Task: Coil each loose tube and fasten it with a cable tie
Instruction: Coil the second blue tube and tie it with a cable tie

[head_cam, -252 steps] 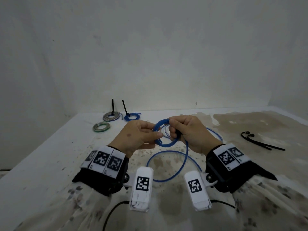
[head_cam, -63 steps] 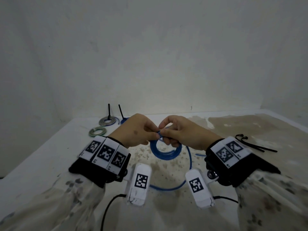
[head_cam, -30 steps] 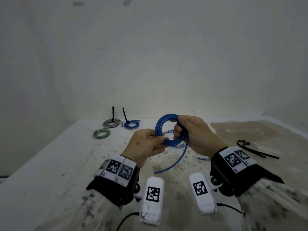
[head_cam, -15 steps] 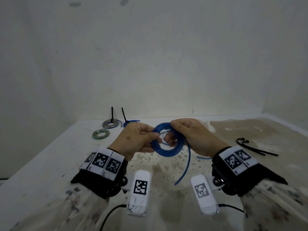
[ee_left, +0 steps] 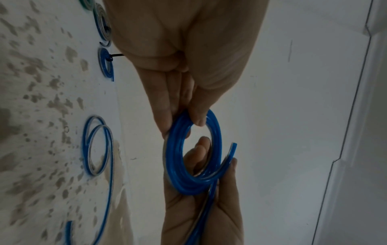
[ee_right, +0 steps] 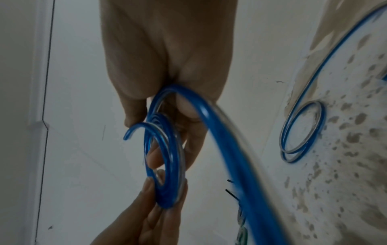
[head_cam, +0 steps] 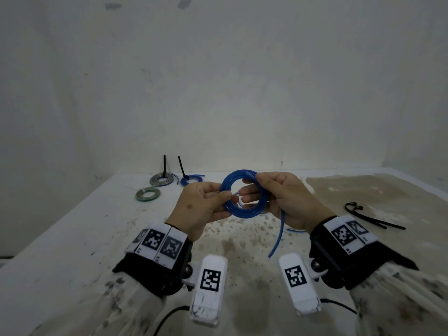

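A blue tube coil [head_cam: 242,214] of several turns is held upright above the table between both hands. My left hand [head_cam: 224,202] pinches its left rim with thumb and fingers. My right hand [head_cam: 254,187] grips the right rim, thumb on top and fingers through the ring. A short loose tail [head_cam: 278,236] hangs down from the right hand. In the left wrist view the coil [ee_left: 173,157] shows one free end sticking out by the right thumb. The right wrist view has the coil [ee_right: 171,190] with the tail [ee_right: 230,157] sweeping close past the camera.
Two black cable ties [head_cam: 373,217] lie on the table at the right. At the back left lie a grey coil [head_cam: 161,180] and a blue coil [head_cam: 191,179], each with a tie, plus a green coil [head_cam: 147,194]. Another loose blue tube [ee_left: 96,145] lies on the table beyond the hands.
The long blue loop that lay on the table has been wound onto the coil, leaving a short hanging tail. Over the last half second the hands lifted the coil slightly.
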